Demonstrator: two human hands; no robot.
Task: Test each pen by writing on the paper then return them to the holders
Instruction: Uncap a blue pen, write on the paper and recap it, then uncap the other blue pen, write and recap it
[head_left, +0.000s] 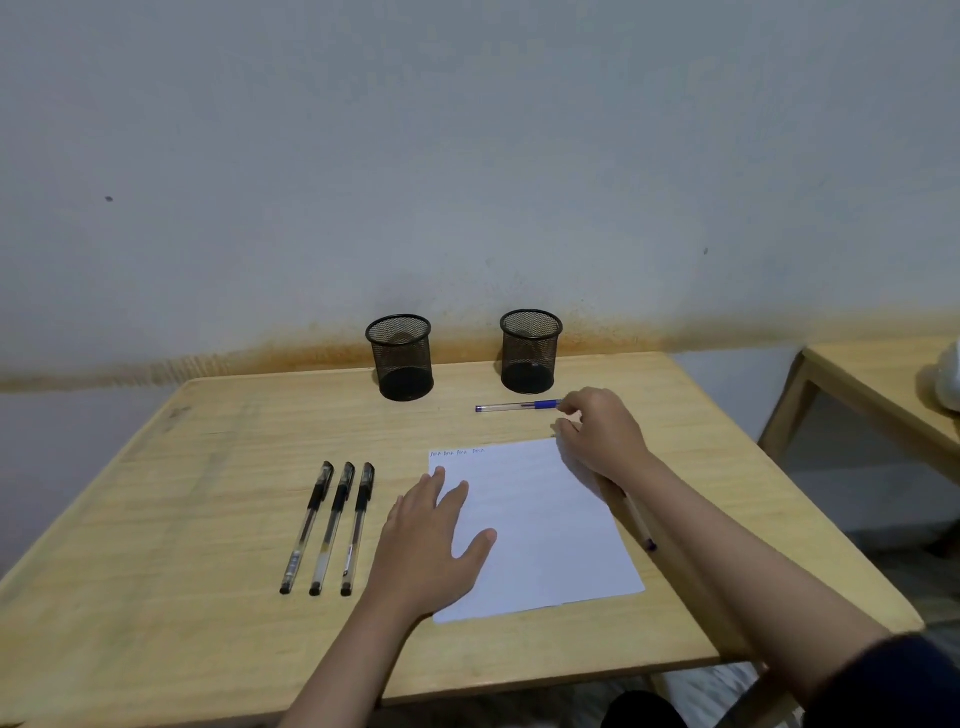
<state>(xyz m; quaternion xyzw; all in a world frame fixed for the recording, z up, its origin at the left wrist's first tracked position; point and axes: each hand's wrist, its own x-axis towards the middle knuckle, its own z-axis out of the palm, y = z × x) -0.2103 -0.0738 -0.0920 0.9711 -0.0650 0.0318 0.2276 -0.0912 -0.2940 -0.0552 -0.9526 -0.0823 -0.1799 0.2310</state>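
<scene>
Left hand flat, fingers straight, pinning paper. Right hand loosely curled beside blue pen near counter's back edge; whether it touches, cannot tell. Fumbled pinch risks rolling pen.

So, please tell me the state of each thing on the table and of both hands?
left holder: upright, no pens inside
right holder: upright, no pens inside
three black pens: capped, lying side by side
blue pen: lying flat, right hand at its end
another pen: partly under right forearm
paper: flat, writing on top line
left hand: open, pressing paper
right hand: fingers curled at blue pen
</scene>
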